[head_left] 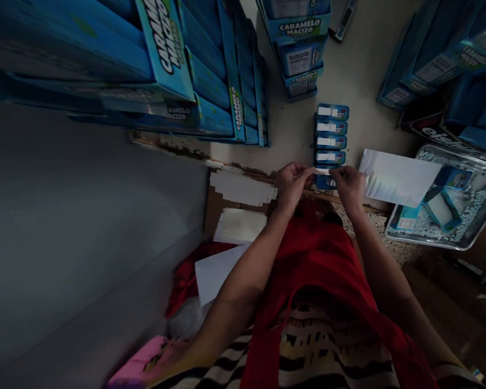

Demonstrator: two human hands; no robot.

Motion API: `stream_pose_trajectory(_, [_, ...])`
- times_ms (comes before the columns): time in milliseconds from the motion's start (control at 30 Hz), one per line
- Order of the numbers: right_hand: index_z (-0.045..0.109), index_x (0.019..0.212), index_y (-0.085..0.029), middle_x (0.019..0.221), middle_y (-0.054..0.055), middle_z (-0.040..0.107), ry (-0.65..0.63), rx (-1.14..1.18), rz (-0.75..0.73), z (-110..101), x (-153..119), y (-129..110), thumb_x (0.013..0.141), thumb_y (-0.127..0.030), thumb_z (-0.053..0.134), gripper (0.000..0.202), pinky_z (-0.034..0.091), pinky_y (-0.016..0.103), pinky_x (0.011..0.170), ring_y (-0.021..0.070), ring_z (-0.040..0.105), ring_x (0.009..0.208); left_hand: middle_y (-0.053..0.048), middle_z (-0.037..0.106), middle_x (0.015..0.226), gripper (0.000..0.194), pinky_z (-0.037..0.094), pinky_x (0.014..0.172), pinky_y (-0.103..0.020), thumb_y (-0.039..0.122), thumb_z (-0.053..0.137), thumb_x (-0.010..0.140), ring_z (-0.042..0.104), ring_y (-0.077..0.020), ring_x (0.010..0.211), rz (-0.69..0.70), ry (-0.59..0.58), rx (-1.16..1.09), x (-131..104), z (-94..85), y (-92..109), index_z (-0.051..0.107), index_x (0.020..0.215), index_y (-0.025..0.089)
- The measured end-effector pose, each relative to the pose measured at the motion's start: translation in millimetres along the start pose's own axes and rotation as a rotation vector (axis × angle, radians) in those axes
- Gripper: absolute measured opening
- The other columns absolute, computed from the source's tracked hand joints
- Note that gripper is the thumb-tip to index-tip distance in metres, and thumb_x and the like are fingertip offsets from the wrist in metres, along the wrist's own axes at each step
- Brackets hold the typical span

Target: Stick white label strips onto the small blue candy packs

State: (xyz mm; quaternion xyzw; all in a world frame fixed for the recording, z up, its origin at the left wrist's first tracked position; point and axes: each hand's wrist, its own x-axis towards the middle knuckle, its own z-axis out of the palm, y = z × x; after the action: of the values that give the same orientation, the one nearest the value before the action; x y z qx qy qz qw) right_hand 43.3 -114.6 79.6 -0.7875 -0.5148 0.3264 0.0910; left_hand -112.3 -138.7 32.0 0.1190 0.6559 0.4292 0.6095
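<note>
A column of several small blue boxes (331, 142) runs toward me on the table, most with a white label across the top. At its near end, my left hand (294, 183) and my right hand (349, 186) pinch opposite ends of a small white label (322, 171), held over one of the nearest boxes. The fingers of both hands are closed on it. Just right of my right hand lies a stack of white label sheets (400, 175), its right part reaching over a metal tray.
Tall stacks of blue display boxes (210, 81) line the left, with more at the back (302, 59) and right (441, 65). The metal tray (449, 244) holds small white pieces and blue boxes. A cardboard box (213, 208) with papers stands below the table edge.
</note>
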Motion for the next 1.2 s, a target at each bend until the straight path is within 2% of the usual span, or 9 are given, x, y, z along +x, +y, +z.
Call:
stream_pose_trajectory(267, [0.067, 0.080, -0.024, 0.069, 0.001, 0.066, 0.028, -0.039, 0.022, 4, 6, 5, 0.084, -0.050, 0.073, 0.027, 0.043, 0.033, 0.070, 0.0215, 0.061, 0.071, 0.000, 0.073, 0.077, 0.031, 0.059, 0.072, -0.028, 0.037, 0.092, 0.071, 0.071, -0.0157, 0.073, -0.067, 0.001, -0.002, 3, -1.6, 0, 0.069, 0.081, 0.017])
stream_pose_trajectory(367, [0.057, 0.082, -0.025, 0.070, -0.002, 0.060, 0.114, -0.021, 0.079, 6, 13, 13, 0.073, -0.055, 0.084, 0.041, 0.044, 0.035, 0.072, 0.0214, 0.058, 0.072, -0.001, 0.073, 0.079, 0.034, 0.057, 0.074, -0.027, 0.035, 0.095, 0.066, 0.070, -0.0151, 0.076, -0.176, -0.004, -0.049, 11, -0.1, -8, 0.071, 0.082, 0.017])
stream_pose_trajectory(500, [0.050, 0.084, -0.027, 0.066, -0.006, 0.054, 0.051, 0.120, 0.092, 2, 14, 19, 0.070, -0.055, 0.086, 0.048, 0.041, 0.032, 0.067, 0.0182, 0.054, 0.068, 0.001, 0.070, 0.078, 0.038, 0.056, 0.071, -0.027, 0.030, 0.092, 0.069, 0.067, -0.0127, 0.068, -0.336, 0.020, -0.140, 20, 7.3, -20, 0.071, 0.098, 0.019])
stream_pose_trajectory(567, [0.049, 0.084, -0.027, 0.065, -0.007, 0.050, 0.040, 0.208, 0.110, -4, 10, 17, 0.073, -0.054, 0.085, 0.047, 0.038, 0.030, 0.063, 0.0160, 0.051, 0.064, 0.003, 0.066, 0.075, 0.037, 0.054, 0.066, -0.026, 0.031, 0.090, 0.072, 0.063, -0.0117, 0.063, -0.268, 0.123, -0.107, 14, 8.9, -20, 0.069, 0.100, 0.020])
stream_pose_trajectory(667, [0.047, 0.085, -0.027, 0.062, -0.009, 0.048, 0.055, 0.362, 0.123, -15, 0, 10, 0.074, -0.055, 0.085, 0.049, 0.035, 0.028, 0.058, 0.0133, 0.048, 0.060, 0.000, 0.070, 0.084, 0.030, 0.054, 0.069, -0.026, 0.042, 0.084, 0.080, 0.067, -0.0135, 0.072, 0.052, 0.243, 0.026, -15, 5.3, -8, 0.071, 0.097, 0.021])
stream_pose_trajectory(733, [0.047, 0.084, -0.027, 0.061, -0.009, 0.048, 0.033, 0.451, 0.106, -20, -8, 4, 0.074, -0.057, 0.086, 0.050, 0.034, 0.027, 0.055, 0.0121, 0.047, 0.057, -0.002, 0.073, 0.088, 0.032, 0.055, 0.072, -0.026, 0.050, 0.079, 0.085, 0.070, -0.0161, 0.079, 0.145, 0.161, 0.102, -40, 1.7, 5, 0.074, 0.095, 0.020])
stream_pose_trajectory(900, [0.047, 0.079, -0.027, 0.058, -0.009, 0.045, -0.053, 0.508, 0.057, -25, -25, -11, 0.072, -0.063, 0.088, 0.055, 0.029, 0.024, 0.051, 0.0094, 0.041, 0.054, -0.003, 0.075, 0.080, 0.044, 0.054, 0.059, -0.027, 0.057, 0.087, 0.073, 0.063, -0.0132, 0.060, -0.176, -0.290, -0.013, -76, 2.6, 27, 0.078, 0.091, 0.018])
stream_pose_trajectory(1033, [0.053, 0.088, -0.026, 0.063, -0.008, 0.053, -0.243, 0.572, 0.123, -35, -32, -13, 0.074, -0.071, 0.082, 0.056, 0.032, 0.024, 0.049, 0.0096, 0.046, 0.054, 0.000, 0.072, 0.073, 0.043, 0.054, 0.061, -0.023, 0.049, 0.095, 0.059, 0.060, -0.0090, 0.059, -0.206, -0.235, -0.115, -71, -2.8, 27, 0.075, 0.079, 0.017])
stream_pose_trajectory(1200, [0.052, 0.100, -0.026, 0.078, -0.003, 0.072, -0.424, 0.632, 0.175, -40, -30, 5, 0.056, -0.050, 0.093, 0.064, 0.051, 0.030, 0.064, 0.0171, 0.068, 0.071, -0.001, 0.070, 0.067, 0.042, 0.056, 0.060, -0.025, 0.047, 0.098, 0.057, 0.063, -0.0118, 0.059, -0.142, -0.095, -0.027, -65, -25.2, 21, 0.074, 0.075, 0.017])
